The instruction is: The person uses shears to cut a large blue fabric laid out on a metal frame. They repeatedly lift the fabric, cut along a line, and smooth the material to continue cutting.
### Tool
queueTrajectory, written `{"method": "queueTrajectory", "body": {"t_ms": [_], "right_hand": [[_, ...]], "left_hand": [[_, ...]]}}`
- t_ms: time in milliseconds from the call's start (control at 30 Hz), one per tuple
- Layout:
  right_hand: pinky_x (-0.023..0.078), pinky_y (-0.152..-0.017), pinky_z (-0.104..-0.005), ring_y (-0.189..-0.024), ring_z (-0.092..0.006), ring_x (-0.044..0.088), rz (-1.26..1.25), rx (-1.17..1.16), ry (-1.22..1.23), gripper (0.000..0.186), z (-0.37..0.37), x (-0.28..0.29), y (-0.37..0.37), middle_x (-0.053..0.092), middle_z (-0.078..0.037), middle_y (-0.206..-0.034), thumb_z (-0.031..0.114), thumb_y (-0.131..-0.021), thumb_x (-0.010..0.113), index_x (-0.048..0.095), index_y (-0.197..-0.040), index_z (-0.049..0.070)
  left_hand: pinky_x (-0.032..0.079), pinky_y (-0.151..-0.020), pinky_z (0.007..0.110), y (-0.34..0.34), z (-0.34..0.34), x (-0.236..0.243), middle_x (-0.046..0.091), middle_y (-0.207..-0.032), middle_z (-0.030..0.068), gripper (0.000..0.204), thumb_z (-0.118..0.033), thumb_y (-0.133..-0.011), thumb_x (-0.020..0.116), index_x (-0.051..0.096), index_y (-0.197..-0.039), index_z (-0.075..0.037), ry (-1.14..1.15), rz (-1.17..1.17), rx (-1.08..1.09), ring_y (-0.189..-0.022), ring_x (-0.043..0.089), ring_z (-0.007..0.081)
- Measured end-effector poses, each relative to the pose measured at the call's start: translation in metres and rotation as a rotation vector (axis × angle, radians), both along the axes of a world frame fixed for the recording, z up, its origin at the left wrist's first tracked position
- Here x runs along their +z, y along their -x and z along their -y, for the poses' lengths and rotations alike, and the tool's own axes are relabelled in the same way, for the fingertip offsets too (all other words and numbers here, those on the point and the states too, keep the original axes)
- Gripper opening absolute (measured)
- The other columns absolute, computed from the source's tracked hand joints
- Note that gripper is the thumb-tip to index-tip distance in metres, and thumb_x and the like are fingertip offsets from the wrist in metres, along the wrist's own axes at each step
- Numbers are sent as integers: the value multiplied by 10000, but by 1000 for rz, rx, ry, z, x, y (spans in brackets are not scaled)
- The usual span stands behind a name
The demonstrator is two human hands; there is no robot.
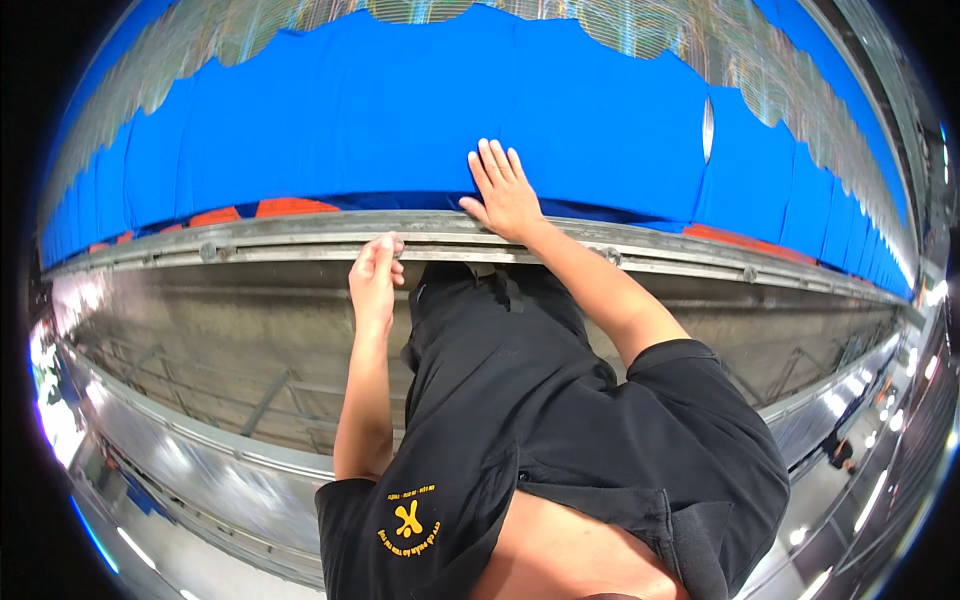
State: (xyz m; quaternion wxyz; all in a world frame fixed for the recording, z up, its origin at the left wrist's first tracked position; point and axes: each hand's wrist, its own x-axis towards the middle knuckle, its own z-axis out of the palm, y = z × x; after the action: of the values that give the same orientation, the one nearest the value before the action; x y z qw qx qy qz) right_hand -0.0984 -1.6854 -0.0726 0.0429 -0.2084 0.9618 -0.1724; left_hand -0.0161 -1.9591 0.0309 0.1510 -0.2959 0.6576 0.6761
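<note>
Bright blue fabric [400, 110] is spread in a wide sheet beyond a long metal rail [460, 238]. My right hand [508, 200] lies flat on the fabric's near edge, fingers stretched out and the wrist over the rail. To its left, my left hand [375, 275] is at the rail's near side, its fingers curled in with thumb and fingertips close together. Whatever those fingers hold, if anything, is too small to make out. A narrow gap [708, 130] shows between fabric pieces on the right.
Beyond the fabric's scalloped far edge runs a shiny, finely lined surface [640, 28]. Orange-red strips [295, 207] show between the fabric and the rail. Round fittings [208, 252] sit along the rail. Below it are a grey floor [250, 340] and metal framing; a distant person [838, 450] is at the right.
</note>
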Motion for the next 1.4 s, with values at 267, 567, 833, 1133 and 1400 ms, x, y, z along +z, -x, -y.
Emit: {"method": "queueTrajectory", "body": {"t_ms": [267, 567, 833, 1133, 1400], "right_hand": [[468, -1025, -507, -1218, -387, 588, -21, -272, 197, 554, 0, 38, -8, 618, -198, -1310, 428, -918, 807, 634, -1257, 26], [516, -865, -499, -940, -357, 667, 41, -572, 447, 165, -7, 3, -12, 696, -136, -904, 207, -907, 765, 712, -849, 62], [576, -731, -360, -727, -183, 708, 72, -1172, 937, 199, -114, 14, -16, 761, -98, -804, 232, -900, 774, 765, -906, 33], [569, -813, -466, -894, -323, 729, 40, -1361, 403, 258, -185, -6, -21, 754, -114, -897, 299, -941, 750, 744, -911, 43], [502, -456, -254, -554, -111, 625, 581, -1398, 1499, 283, -43, 40, -50, 674, -40, -785, 291, -1042, 743, 680, -1035, 15]], "left_hand": [[502, -626, 216, 50, 23, -13, 721, -1089, 26, 313, -311, -1112, 649, 734, -1271, -55, -9, -13, -60, -756, 583, 48], [511, -645, 226, 98, -29, 9, 718, -1068, 39, 322, -289, -1120, 638, 711, -1287, -23, 76, -58, -240, -768, 597, 60], [514, -638, 239, 140, -55, -8, 729, -1046, 27, 332, -319, -1092, 680, 738, -1260, -39, 199, -108, -475, -765, 615, 76], [592, -841, 406, 247, -162, -44, 754, -1088, 118, 261, -266, -1007, 745, 791, -1200, -96, 484, -598, -1329, -929, 737, 272], [571, -927, 461, 303, -220, -69, 705, -1061, 73, 186, -251, -976, 746, 799, -1117, -142, 576, -955, -1775, -1092, 675, 314]]}}
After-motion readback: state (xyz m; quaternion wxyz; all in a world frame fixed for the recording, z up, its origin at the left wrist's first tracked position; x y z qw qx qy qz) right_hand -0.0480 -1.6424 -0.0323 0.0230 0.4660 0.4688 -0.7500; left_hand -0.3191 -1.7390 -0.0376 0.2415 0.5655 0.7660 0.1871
